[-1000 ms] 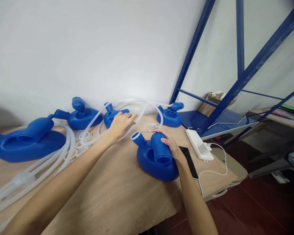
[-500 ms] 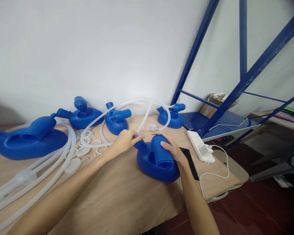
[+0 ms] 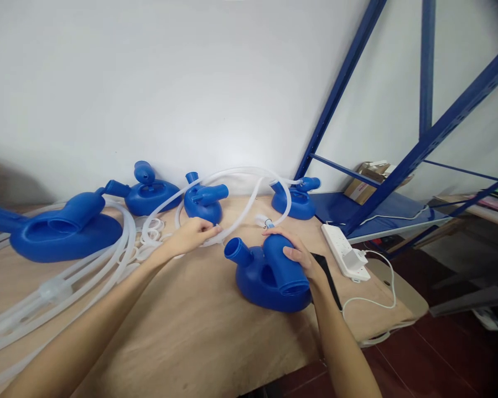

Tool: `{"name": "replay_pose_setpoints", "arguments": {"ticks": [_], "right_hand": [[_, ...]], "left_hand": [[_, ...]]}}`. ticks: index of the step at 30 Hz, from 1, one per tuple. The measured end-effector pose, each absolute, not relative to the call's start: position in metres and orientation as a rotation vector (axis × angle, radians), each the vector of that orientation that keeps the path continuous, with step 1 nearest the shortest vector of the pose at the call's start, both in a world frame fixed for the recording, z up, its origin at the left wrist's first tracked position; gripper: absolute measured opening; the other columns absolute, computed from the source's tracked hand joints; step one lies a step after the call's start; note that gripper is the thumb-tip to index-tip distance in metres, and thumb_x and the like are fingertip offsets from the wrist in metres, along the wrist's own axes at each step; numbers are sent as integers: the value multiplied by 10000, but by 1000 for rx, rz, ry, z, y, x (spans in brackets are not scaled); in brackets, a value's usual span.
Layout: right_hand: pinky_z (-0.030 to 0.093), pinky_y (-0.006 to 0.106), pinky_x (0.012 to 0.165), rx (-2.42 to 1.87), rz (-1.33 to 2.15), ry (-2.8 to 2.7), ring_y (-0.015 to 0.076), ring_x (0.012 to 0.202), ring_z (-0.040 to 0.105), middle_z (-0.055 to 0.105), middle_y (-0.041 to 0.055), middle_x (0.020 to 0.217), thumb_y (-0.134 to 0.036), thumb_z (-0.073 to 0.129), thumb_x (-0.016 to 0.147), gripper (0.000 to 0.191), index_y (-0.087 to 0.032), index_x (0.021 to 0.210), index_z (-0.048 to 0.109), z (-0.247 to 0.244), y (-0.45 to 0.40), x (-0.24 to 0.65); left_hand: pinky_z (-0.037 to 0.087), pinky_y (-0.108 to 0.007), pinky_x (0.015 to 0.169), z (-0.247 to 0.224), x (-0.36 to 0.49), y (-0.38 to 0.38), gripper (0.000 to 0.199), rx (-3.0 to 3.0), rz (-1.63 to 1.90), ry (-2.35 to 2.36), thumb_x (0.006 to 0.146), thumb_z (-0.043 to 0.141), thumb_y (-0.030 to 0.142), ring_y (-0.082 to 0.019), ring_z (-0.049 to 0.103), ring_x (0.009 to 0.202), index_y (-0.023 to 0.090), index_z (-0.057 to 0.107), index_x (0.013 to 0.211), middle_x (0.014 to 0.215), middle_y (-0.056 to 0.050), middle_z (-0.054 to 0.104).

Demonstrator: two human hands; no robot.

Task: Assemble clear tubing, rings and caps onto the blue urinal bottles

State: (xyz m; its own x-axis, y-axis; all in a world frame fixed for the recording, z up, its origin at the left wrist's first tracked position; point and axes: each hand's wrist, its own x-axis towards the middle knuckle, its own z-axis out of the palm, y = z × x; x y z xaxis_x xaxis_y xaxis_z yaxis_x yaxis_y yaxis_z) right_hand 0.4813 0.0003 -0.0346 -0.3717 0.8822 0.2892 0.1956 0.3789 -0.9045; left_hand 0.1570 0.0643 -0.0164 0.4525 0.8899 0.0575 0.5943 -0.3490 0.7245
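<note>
A blue plastic urinal bottle [image 3: 253,287] sits on the wooden table, its open neck [image 3: 237,251] pointing up to the left. My right hand [image 3: 292,251] is wrapped over the bottle's rounded blue cup piece [image 3: 284,265], whose wide mouth faces down toward me. To the left of the neck and apart from it, my left hand [image 3: 197,232] is closed, fingertips pinching the end of a clear hose [image 3: 249,204]; the exact grip is partly hidden. Behind the right hand, a small clear fitting with a dark loop [image 3: 268,223] lies by the cup.
Several similar blue bottles [image 3: 66,237] stand along the wall. Coiled clear hoses [image 3: 108,260] and translucent caps [image 3: 128,271] lie at the left. A dark flat device [image 3: 327,282], white power strip [image 3: 344,251] and cable are at right, beside a blue metal shelf [image 3: 369,182].
My left hand has moved left, away from the bottle's neck, which now shows uncovered. My right hand stays on the bottle, which has turned slightly. The view has shifted a little.
</note>
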Motion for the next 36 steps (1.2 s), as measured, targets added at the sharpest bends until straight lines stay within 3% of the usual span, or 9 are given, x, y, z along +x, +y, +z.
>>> {"name": "replay_pose_setpoints", "arguments": {"ticks": [8, 12, 15, 18, 20, 25, 30, 32, 36], "right_hand": [[560, 390, 799, -803, 1297, -1717, 281, 947, 705, 693, 96, 1138, -651, 681, 852, 731, -244, 1430, 494, -43, 3, 476], [559, 355, 758, -750, 1394, -1668, 231, 887, 700, 683, 73, 1153, -599, 741, 849, 700, -296, 1358, 368, -48, 5, 468], [550, 351, 763, -708, 1417, -1663, 219, 876, 700, 688, 41, 1104, -569, 754, 852, 631, -320, 1209, 298, -47, 7, 466], [535, 353, 775, -640, 1497, -1706, 215, 867, 690, 677, 23, 1056, -576, 726, 870, 586, -316, 1129, 269, -43, 8, 465], [527, 344, 771, -665, 1526, -1736, 210, 873, 670, 655, 23, 1049, -590, 715, 870, 563, -306, 1122, 300, -41, 7, 465], [525, 340, 776, -646, 1536, -1755, 221, 904, 637, 632, 34, 1038, -644, 736, 804, 569, -274, 1088, 409, -42, 9, 464], [511, 424, 954, -692, 1567, -1780, 276, 1081, 685, 714, 69, 1122, -626, 694, 869, 555, -265, 1230, 474, -30, 9, 471], [451, 477, 1089, -813, 1426, -1765, 292, 1210, 659, 717, 92, 1229, -668, 594, 943, 528, -270, 1284, 534, -20, 0, 482], [391, 595, 1178, -717, 1231, -1524, 383, 1413, 543, 588, 129, 1518, -995, 296, 803, 925, -317, 1377, 554, -19, -31, 509]], "left_hand": [[350, -331, 622, -28, 56, 90, 458, 2120, 474, 2130, 961, 424, 525, -313, 652, 756, 209, 612, 688, 734, -135, 690], [457, -391, 696, -38, 60, 89, 462, 2092, 570, 2238, 971, 426, 498, -419, 670, 985, 146, 718, 903, 1038, -249, 731], [518, -384, 821, -33, 89, 74, 463, 2229, 661, 2055, 1006, 434, 513, -346, 674, 1072, 167, 737, 1054, 1177, -182, 731], [529, -318, 882, -20, 137, 52, 409, 2521, 743, 1486, 1045, 448, 518, -230, 698, 999, 230, 729, 1119, 1119, -61, 757], [531, -334, 889, -12, 172, 42, 413, 2683, 782, 1155, 1073, 417, 497, -222, 700, 998, 225, 724, 1127, 1112, -61, 751], [465, -438, 1080, -10, 226, 50, 369, 2892, 645, 697, 1013, 586, 301, -297, 573, 1345, 207, 623, 1367, 1486, -141, 591], [519, -334, 948, -16, 229, 72, 191, 2668, 524, 459, 1024, 561, 304, -206, 689, 991, 195, 680, 1126, 1067, -63, 719], [524, -332, 927, -18, 228, 69, 224, 2657, 569, 493, 1050, 504, 324, -206, 678, 980, 197, 660, 1148, 1071, -69, 706], [506, -394, 999, -18, 229, 56, 293, 2658, 677, 597, 1075, 418, 332, -244, 650, 1078, 201, 613, 1250, 1160, -107, 685]]}}
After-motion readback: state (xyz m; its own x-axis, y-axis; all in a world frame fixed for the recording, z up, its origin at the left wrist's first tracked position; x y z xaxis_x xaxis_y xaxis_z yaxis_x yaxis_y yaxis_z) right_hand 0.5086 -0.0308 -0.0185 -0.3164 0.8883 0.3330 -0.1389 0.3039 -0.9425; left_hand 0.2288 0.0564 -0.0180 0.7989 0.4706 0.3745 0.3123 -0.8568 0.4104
